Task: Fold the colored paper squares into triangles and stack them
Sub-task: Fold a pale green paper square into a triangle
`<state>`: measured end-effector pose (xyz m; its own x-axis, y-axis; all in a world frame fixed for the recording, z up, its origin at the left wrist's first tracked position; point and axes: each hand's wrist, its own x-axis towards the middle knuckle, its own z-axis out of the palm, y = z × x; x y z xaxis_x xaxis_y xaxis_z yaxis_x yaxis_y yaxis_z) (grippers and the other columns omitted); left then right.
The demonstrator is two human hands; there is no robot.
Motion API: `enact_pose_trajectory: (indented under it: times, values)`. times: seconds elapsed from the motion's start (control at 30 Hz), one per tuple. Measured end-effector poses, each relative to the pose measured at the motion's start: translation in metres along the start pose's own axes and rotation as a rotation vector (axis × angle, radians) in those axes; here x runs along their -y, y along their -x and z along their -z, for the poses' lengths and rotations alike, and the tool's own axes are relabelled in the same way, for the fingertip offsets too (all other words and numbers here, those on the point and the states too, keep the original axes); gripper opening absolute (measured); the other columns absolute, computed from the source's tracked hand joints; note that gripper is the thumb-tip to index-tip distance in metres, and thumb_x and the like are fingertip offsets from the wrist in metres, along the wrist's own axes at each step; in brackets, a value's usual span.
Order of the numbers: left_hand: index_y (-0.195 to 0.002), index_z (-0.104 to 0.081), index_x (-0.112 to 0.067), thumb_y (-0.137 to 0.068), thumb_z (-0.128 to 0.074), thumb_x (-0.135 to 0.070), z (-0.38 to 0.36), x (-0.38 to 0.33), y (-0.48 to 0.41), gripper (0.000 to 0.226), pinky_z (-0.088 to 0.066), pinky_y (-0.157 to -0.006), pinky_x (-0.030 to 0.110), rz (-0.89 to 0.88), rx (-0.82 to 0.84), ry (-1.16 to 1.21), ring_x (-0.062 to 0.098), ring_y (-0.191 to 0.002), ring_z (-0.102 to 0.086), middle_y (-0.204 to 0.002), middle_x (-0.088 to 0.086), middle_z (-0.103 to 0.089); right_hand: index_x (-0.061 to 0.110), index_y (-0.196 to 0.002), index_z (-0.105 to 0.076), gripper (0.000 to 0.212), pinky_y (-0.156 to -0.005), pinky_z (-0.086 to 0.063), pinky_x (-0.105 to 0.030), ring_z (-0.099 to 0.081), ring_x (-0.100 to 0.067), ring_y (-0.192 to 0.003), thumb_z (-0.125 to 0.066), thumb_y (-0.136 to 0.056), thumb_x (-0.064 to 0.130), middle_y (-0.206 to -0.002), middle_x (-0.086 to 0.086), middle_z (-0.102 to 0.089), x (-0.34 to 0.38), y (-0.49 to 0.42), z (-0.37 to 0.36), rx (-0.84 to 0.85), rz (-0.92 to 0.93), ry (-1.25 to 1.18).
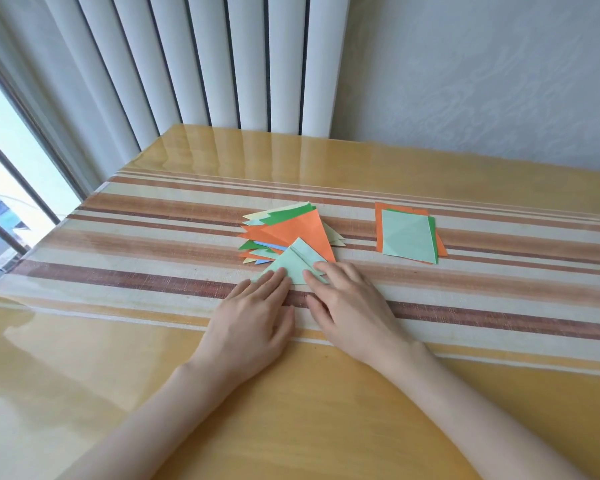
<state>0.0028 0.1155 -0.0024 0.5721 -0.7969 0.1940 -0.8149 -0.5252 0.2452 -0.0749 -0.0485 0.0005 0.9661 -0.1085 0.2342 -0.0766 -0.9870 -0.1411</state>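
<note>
Both hands lie flat with fingers straight, pressing down on the pale green triangle point(293, 266) at frame centre. The left hand point(253, 317) covers its lower left corner and the right hand point(352, 303) its lower right corner. Neither hand pinches or curls round the paper.

Surroundings: a glossy yellow table point(84, 375) fills the lower frame. A runner point(153, 244) striped in brown, orange and cream crosses it under a clear cover. Blinds point(201, 64) hang at upper centre, a window point(11, 168) shows at the left edge, and a pale wall point(482, 71) stands at upper right.

Obstruction: the hands hide the triangle's bottom edge and both lower corners. Its apex overlaps the near edge of the pile point(291, 230).

Task items: the triangle points away from the person, with a flap edge running from the apex down to the right. The pile holds folded orange, green, blue and yellow pieces, untidily fanned, a large orange one uppermost. The squares point(407, 237) lie right of centre, well apart from the pile: creased pale green on top, dark green and orange beneath, edges offset.
</note>
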Motion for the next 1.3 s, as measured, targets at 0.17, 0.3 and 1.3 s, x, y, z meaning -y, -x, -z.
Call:
enact_pose_trajectory:
  times: [0.17, 0.3, 1.3]
  values:
    - [-0.151, -0.024, -0.031, -0.087, -0.005, -0.058, -0.001, 0.005, 0.007, 0.072, 0.001, -0.114, 0.022, 0.056, 0.058, 0.045, 0.0, -0.144, -0.007, -0.156, -0.02, -0.013, 0.012, -0.119, -0.066, 0.057, -0.104, -0.027, -0.035, -0.051, -0.03, -0.122, -0.033, -0.094, 0.051, -0.128, -0.004, -0.061, -0.011, 0.009, 0.001, 0.011, -0.004, 0.085]
    - [-0.151, -0.022, -0.033, -0.087, -0.003, -0.059, -0.002, 0.002, 0.007, 0.072, -0.004, -0.117, 0.03, 0.078, 0.06, 0.045, 0.001, -0.145, -0.006, -0.156, -0.021, -0.011, 0.014, -0.127, -0.061, 0.063, -0.112, -0.015, -0.037, -0.043, -0.027, -0.133, -0.028, -0.093, 0.056, -0.138, 0.001, -0.055, -0.012, 0.011, 0.004, 0.058, -0.033, -0.004]
    - [-0.093, -0.066, -0.011, -0.086, -0.038, -0.022, -0.034, -0.079, -0.033, 0.03, -0.049, -0.08, 0.037, -0.131, -0.184, 0.18, 0.024, -0.093, -0.055, -0.105, 0.002, -0.061, 0.003, -0.088, -0.069, 0.017, -0.104, -0.036, -0.048, -0.067, -0.029, -0.089, -0.061, -0.089, 0.019, -0.089, -0.012, -0.071, -0.144, 0.016, 0.013, -0.329, -0.156, 0.019]
